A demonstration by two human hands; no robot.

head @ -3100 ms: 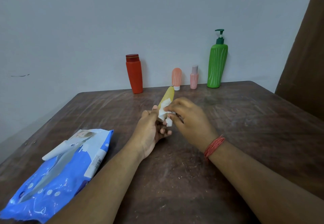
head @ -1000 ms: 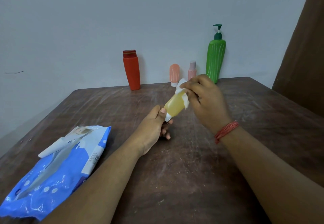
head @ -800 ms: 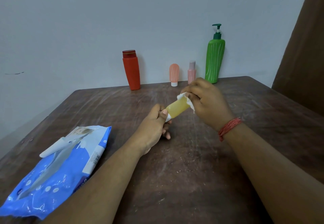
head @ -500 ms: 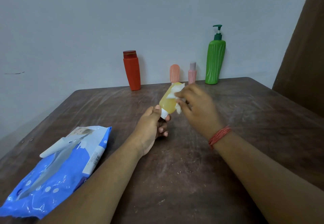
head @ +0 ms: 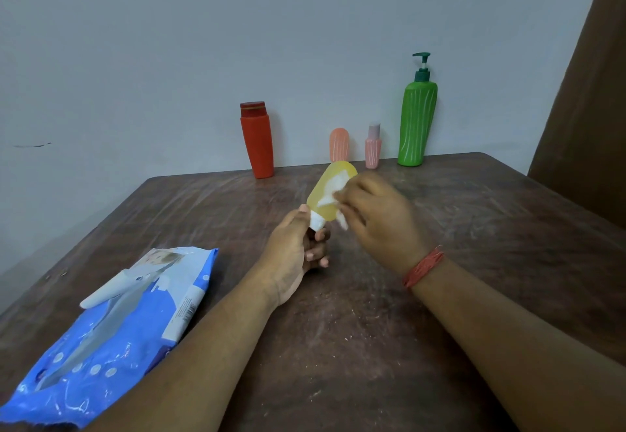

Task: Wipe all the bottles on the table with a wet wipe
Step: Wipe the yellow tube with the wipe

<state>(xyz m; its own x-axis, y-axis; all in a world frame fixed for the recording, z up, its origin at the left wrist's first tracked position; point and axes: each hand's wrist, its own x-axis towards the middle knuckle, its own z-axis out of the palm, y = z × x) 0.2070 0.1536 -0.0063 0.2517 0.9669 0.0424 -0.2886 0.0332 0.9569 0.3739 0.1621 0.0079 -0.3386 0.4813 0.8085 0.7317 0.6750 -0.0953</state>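
Yellow bottle (head: 330, 194) tilted, cap down, in our left hand (head: 293, 248) (pinched at white cap); long axis runs up and away. Our right hand (head: 376, 221) presses wet wipe (head: 333, 188) against body, just right.

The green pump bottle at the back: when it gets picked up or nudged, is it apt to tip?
The green pump bottle is tall on a narrow base, so a high nudge would probably tip it. Its smooth plastic may slip in a wet hand. Fill level is hidden, so weight is uncertain.
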